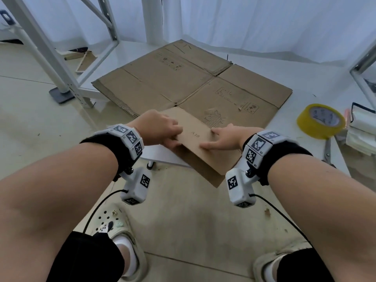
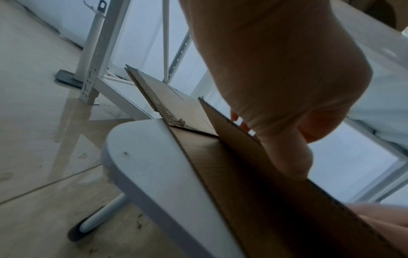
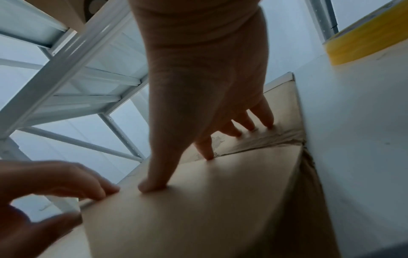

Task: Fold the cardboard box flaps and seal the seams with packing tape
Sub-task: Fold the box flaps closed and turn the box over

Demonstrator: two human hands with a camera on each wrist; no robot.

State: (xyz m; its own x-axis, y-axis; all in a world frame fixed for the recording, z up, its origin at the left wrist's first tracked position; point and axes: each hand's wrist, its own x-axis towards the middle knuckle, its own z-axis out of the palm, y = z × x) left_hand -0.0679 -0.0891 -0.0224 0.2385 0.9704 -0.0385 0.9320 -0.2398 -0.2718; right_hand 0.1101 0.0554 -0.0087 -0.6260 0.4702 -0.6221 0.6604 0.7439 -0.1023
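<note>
— Cardboard, brown and creased: where does the flattened cardboard box (image 1: 193, 82) lie?

— Spread flat on the white table (image 1: 305, 94), reaching toward the table's far corner. Its nearest flap (image 1: 195, 137) is raised off the sheet and hangs out past the table's near edge.

— Who has that flap?

— Both hands. The left hand (image 1: 160, 127) takes the flap's left edge, fingers curled over the top face and thumb (image 2: 284, 157) against the underside, as the left wrist view shows. So it pinches the board.

— And the right hand (image 1: 223, 138)?

— It lies on the flap's top face, right of the left hand. In the right wrist view its fingers (image 3: 260, 115) are nearly straight and spread, tips pressing near the crease where the flap meets the sheet, thumb pressing nearer the flap's free end. It grips nothing.

— Where is the tape?

— A yellow roll of packing tape (image 1: 320, 121) lies flat on the table, right of the box and apart from it. Scissors (image 1: 327, 149) lie just beside the roll, toward the table's near edge. Folded white material (image 1: 362, 129) is stacked at the table's right edge, beyond the roll.

— Anything left of the table?

— A white metal rack (image 1: 61, 58) stands on the floor there.
</note>
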